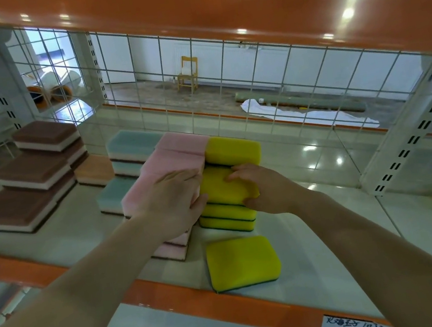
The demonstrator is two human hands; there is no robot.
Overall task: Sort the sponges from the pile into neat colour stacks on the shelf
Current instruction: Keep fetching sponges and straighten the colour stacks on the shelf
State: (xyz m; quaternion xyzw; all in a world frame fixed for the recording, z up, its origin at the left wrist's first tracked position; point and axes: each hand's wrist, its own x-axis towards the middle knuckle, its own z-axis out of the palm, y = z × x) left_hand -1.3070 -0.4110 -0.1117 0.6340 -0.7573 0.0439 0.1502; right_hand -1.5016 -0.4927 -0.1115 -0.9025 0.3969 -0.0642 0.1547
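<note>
A yellow sponge [225, 187] is being gripped by the right hand [260, 189], fingers curled over its right end, atop the yellow stack [227, 218] on the shelf [322, 254]. The pink stack [169, 162], at nine o'clock and touching, is being pressed by the flat, open left hand [171, 198]. At six o'clock another yellow sponge [242, 262] is lying alone.
</note>
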